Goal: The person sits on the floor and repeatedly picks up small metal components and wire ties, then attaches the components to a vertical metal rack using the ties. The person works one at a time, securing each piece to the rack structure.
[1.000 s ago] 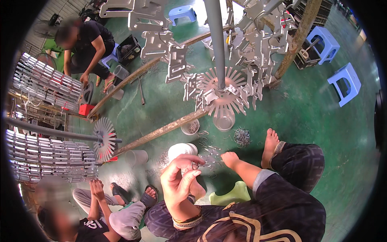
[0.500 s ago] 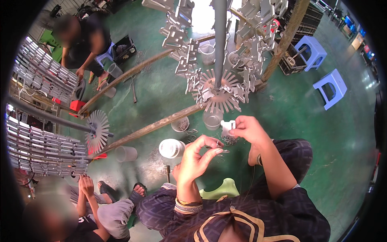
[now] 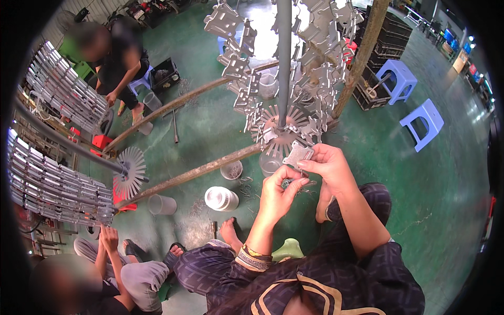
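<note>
In my right hand [image 3: 333, 167] a grey flat metal bracket [image 3: 298, 155] is pinched between thumb and fingers, in front of the foot of a hanging rack. My left hand [image 3: 281, 195] is just below and to the left, its thumb and fingertips closed on thin metal wire hooks [image 3: 311, 183]. The two hands nearly meet; whether the hooks touch the bracket is hard to make out. Behind them, strings of similar metal brackets [image 3: 236, 64] hang around a grey pole [image 3: 284, 68] with a fan of metal strips [image 3: 283, 132] at its base.
Below the rack stand a clear plastic cup [image 3: 270, 165], a cup of small wire pieces [image 3: 231, 170] and a white tub [image 3: 221, 199]. A wooden beam [image 3: 205, 171] crosses the floor. Blue stools [image 3: 423, 125] are at right. Two people work at racks on the left.
Both hands have come closer together. My left hand has moved right, and the bracket in my right hand has risen and turned its flat face toward me. The view has shifted slightly.
</note>
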`<state>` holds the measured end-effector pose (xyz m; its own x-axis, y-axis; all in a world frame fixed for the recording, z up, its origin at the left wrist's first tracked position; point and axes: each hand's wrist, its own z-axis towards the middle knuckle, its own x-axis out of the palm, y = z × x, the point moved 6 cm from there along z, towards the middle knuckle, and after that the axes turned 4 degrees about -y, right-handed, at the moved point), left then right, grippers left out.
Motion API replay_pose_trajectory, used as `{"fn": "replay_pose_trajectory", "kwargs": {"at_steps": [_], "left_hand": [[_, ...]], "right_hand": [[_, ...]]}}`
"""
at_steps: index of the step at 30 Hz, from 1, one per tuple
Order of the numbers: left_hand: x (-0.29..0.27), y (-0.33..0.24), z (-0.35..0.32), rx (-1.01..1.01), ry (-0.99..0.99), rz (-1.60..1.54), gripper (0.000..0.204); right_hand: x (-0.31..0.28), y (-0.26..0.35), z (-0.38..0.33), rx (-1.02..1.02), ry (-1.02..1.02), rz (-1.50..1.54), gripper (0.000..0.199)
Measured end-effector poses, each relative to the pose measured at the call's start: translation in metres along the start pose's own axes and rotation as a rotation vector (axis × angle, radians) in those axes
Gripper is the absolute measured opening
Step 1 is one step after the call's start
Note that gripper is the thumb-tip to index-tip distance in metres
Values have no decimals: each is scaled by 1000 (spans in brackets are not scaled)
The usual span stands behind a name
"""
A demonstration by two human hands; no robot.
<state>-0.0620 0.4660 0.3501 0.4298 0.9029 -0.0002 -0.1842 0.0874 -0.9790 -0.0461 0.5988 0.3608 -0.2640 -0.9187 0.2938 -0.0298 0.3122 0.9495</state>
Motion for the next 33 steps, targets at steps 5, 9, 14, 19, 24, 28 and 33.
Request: {"fn": "replay_pose_trajectory", "kwargs": {"at_steps": [5,9,14,19,24,28,33], "left_hand": [[6,6,1,-38,-45,-34,8],[12,8,4,-36,-26,-61,8],[16,15,15,-85,-10,-199,9],[18,20,19,-152,38,-292,10],[17,37,28,-169,-5,-147,12],[23,41,30,-127,21,-128,10],[9,50,35,9,94,-351,28]], "right_hand": [[-4,11,-3,-25,-47,-63,12],[-10,17,-1,-91,-46,-127,11],[-16,28,6,-85,-9,-240,9],[-18,28,7,-110,25,-367,11],[-23,25,-1,-367,-88,-494,10],[-24,30,-8,-514,-145,-685,10],[-29,45,-11,-530,-195,-724,11]]}}
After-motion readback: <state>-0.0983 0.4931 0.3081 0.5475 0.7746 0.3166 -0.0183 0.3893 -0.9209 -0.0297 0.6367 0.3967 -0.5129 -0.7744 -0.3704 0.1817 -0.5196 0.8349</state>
